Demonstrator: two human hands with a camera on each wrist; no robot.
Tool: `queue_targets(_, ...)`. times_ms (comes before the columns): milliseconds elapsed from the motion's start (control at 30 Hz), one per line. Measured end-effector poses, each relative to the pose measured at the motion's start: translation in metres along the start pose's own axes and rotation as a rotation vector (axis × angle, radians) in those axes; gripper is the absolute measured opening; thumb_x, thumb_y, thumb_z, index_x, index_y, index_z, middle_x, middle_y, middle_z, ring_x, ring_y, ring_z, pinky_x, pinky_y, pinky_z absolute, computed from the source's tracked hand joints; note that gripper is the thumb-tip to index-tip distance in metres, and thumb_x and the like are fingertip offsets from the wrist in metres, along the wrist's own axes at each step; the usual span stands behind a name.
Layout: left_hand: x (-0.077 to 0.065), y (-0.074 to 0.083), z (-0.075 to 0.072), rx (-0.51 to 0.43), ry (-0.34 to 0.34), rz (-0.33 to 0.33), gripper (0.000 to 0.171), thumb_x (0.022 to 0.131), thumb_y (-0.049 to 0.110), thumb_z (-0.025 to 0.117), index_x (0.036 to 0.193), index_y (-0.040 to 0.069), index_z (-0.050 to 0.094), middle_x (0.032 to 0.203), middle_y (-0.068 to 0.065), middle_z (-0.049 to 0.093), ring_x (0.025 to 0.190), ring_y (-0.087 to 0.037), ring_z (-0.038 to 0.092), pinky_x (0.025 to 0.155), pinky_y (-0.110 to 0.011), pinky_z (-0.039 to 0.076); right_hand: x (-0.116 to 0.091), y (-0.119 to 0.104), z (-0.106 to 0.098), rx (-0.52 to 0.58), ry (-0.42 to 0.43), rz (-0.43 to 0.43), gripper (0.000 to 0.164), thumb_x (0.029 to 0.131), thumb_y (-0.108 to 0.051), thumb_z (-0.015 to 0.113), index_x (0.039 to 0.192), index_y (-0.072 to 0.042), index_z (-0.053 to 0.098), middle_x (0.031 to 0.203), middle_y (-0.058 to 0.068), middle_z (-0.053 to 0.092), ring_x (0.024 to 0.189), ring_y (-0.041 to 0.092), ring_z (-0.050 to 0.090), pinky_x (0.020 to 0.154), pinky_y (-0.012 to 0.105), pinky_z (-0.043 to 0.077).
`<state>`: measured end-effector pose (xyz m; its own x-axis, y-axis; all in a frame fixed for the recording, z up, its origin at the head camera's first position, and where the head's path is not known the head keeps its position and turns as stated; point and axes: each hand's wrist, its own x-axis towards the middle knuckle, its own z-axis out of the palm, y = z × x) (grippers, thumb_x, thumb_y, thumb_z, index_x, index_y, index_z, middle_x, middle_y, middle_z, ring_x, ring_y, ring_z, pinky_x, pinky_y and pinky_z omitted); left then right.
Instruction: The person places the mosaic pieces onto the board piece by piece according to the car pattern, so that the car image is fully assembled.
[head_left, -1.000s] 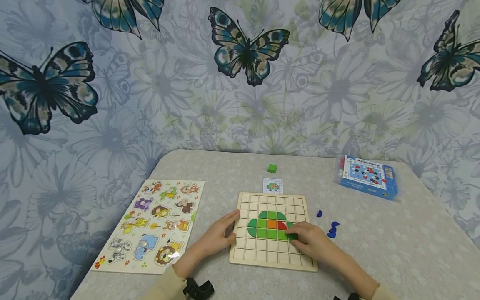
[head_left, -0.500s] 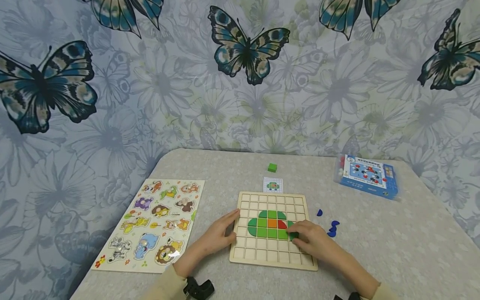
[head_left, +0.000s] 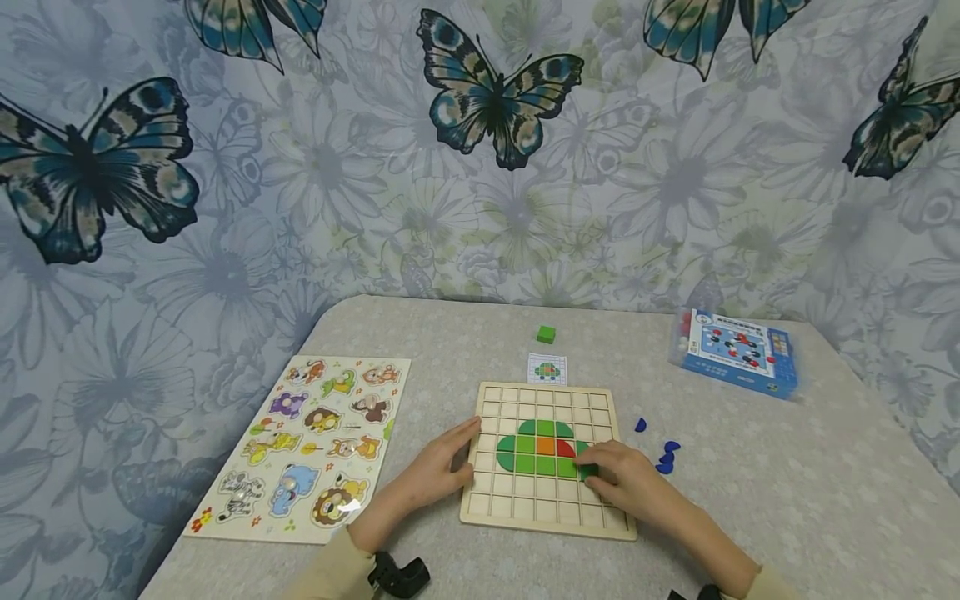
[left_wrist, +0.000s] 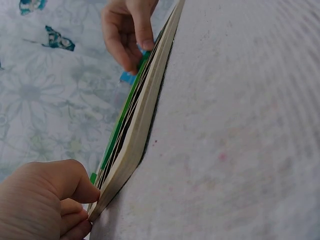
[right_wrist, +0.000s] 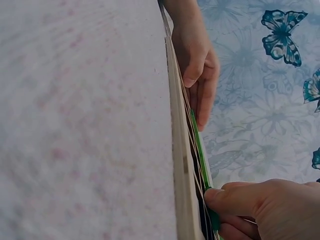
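A square wooden grid board [head_left: 547, 505] lies on the table, with flat tiles set in its middle cells. Green tiles [head_left: 526, 465] surround an orange tile [head_left: 546, 447] and a red rounded tile [head_left: 564, 449]. My left hand [head_left: 431, 473] rests at the board's left edge, thumb and fingertips touching its side. At the right end of the pattern, my right hand [head_left: 622, 477] pinches a dark green rounded tile [right_wrist: 214, 219] on the board, partly hidden under the fingers. Just behind the board lies a small picture card [head_left: 547, 368] showing a similar coloured pattern.
Small green blocks [head_left: 546, 334] sit beyond the card. Several blue rounded tiles [head_left: 665, 458] lie right of the board. An animal puzzle board [head_left: 300, 450] is at the left. A blue box [head_left: 738, 354] stands at the back right, near the butterfly-patterned wall [head_left: 495, 225].
Both hands and the tiles keep their places; the head view has shifted very slightly.
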<state>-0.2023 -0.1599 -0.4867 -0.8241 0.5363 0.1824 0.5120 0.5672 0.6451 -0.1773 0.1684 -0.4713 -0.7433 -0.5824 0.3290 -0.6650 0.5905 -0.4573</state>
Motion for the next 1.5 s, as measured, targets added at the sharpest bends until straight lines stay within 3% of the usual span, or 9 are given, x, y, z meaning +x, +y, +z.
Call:
queue_targets(267,-0.001,-0.001,0.000,0.005,0.003,-0.004,0.065,0.084,0.009,0.054,0.144,-0.003,0.033,0.150,-0.015,0.030,0.137,-0.024,0.026,0.109,-0.043,0.026,0.000,0.001,0.000,0.040,0.041,0.024,0.027,0.081,-0.006,0.072,0.108,-0.012,0.070,0.107,0.000,0.066,0.100,0.022,0.061,0.081,0.039,0.052)
queue_targets(500,-0.001,-0.002,0.000,0.007,0.008,-0.010,0.064,0.084,0.009,0.054,0.144,-0.003,0.034,0.150,-0.015,0.031,0.137,-0.025,0.026,0.109,-0.043,0.026,0.002,0.005,0.003,0.031,0.081,-0.004,0.026,0.078,-0.001,0.073,0.101,-0.012,0.071,0.102,-0.002,0.067,0.097,0.019,0.062,0.080,0.038,0.053)
queue_targets(667,-0.001,-0.002,0.000,0.007,0.009,-0.011,0.064,0.084,0.009,0.054,0.144,-0.003,0.034,0.150,-0.015,0.031,0.137,-0.025,0.026,0.109,-0.044,0.026,0.002,0.005,0.004,0.042,0.069,0.006,0.026,0.078,-0.003,0.073,0.102,-0.012,0.070,0.102,-0.002,0.067,0.097,0.019,0.062,0.080,0.037,0.052)
queue_targets(867,-0.002,-0.001,0.000,-0.004,0.002,-0.010,0.065,0.085,0.009,0.054,0.145,-0.003,0.032,0.150,-0.015,0.030,0.138,-0.027,0.026,0.109,-0.044,0.025,0.005,0.011,-0.007,0.074,0.097,0.036,0.026,0.081,-0.004,0.072,0.106,-0.009,0.071,0.104,0.000,0.067,0.097,0.019,0.063,0.078,0.037,0.053)
queue_targets(967,-0.002,-0.001,-0.001,-0.005,0.002,-0.017,0.064,0.085,0.009,0.054,0.144,-0.003,0.033,0.150,-0.015,0.030,0.138,-0.026,0.026,0.109,-0.044,0.025,0.009,0.024,-0.021,0.033,0.178,0.083,0.025,0.080,-0.002,0.071,0.105,-0.007,0.071,0.101,0.001,0.068,0.091,0.020,0.064,0.073,0.039,0.054)
queue_targets(1067,-0.002,-0.001,-0.002,-0.010,0.004,-0.025,0.064,0.085,0.008,0.054,0.144,-0.003,0.034,0.150,-0.014,0.030,0.138,-0.026,0.026,0.109,-0.044,0.025,0.012,0.041,-0.034,-0.027,0.244,0.183,0.022,0.080,-0.002,0.071,0.102,-0.004,0.071,0.096,0.006,0.068,0.086,0.024,0.064,0.070,0.042,0.054)
queue_targets(1200,-0.002,-0.001,-0.002,-0.008,0.005,-0.018,0.064,0.084,0.009,0.054,0.144,-0.003,0.034,0.150,-0.015,0.030,0.137,-0.027,0.026,0.109,-0.044,0.025,0.011,0.060,-0.045,-0.069,0.227,0.348,0.020,0.083,-0.007,0.070,0.101,0.001,0.069,0.094,0.014,0.068,0.086,0.033,0.064,0.072,0.046,0.053)
queue_targets(1300,-0.002,-0.002,0.000,-0.003,0.005,-0.008,0.065,0.084,0.009,0.054,0.145,-0.002,0.033,0.150,-0.015,0.031,0.137,-0.028,0.027,0.109,-0.044,0.025,0.007,0.066,-0.044,-0.075,0.186,0.405,0.020,0.082,-0.009,0.071,0.099,0.002,0.069,0.092,0.013,0.068,0.085,0.031,0.064,0.073,0.044,0.053)
queue_targets(1500,-0.002,-0.001,0.000,-0.001,0.005,-0.003,0.065,0.084,0.009,0.053,0.145,-0.003,0.032,0.150,-0.014,0.030,0.137,-0.027,0.026,0.109,-0.045,0.025,0.004,0.072,-0.036,-0.074,0.173,0.303,0.021,0.080,0.001,0.070,0.101,0.002,0.069,0.096,0.012,0.068,0.086,0.027,0.066,0.072,0.037,0.055)
